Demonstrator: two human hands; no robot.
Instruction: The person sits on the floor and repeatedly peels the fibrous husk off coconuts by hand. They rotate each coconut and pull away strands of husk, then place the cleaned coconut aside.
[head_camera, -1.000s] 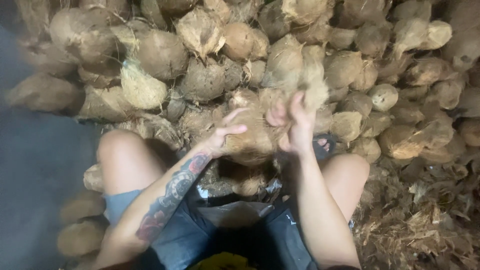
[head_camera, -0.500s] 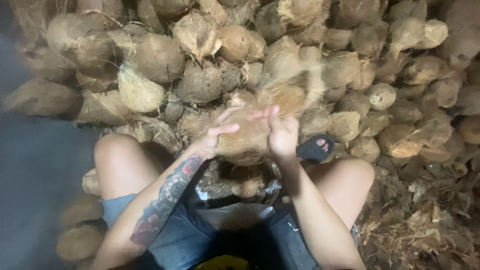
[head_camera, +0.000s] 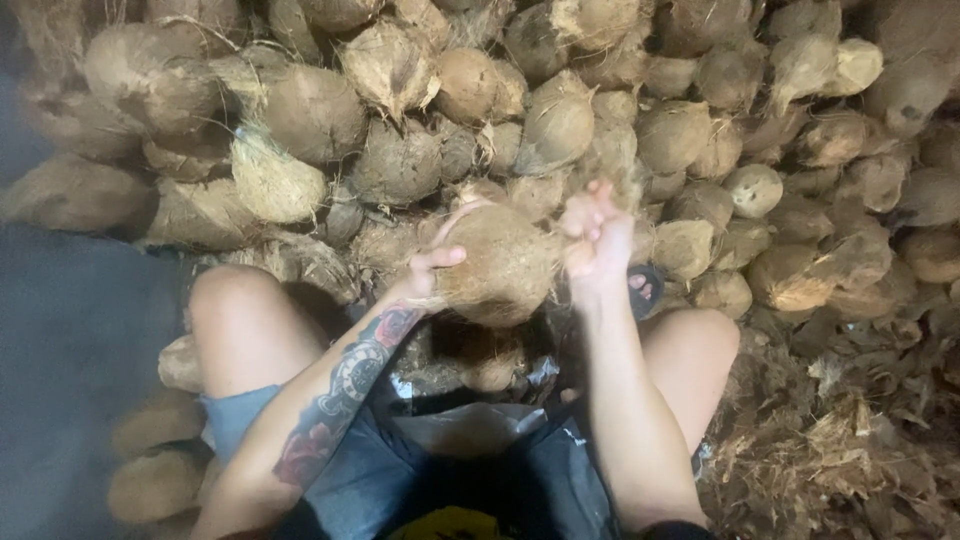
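My left hand (head_camera: 437, 268) grips a brown, fibrous coconut (head_camera: 505, 265) from its left side and holds it up in front of my knees. The forearm behind that hand is tattooed. My right hand (head_camera: 597, 238) is at the coconut's right edge, fingers curled on a blurred strip of husk fibre (head_camera: 610, 160) that rises from it. The coconut's underside is hidden in shadow.
A big pile of husked coconuts (head_camera: 400, 150) fills the far side. Loose husk fibre (head_camera: 840, 440) lies heaped at the right. More coconuts (head_camera: 150, 480) sit by my left thigh. A dark sandal (head_camera: 645, 285) shows past my right knee, and a pale shiny sheet (head_camera: 470, 420) lies between my legs.
The right hand dropped from above the coconut onto its top, then moved off to its right side with the fibre strip. The left hand kept its hold.
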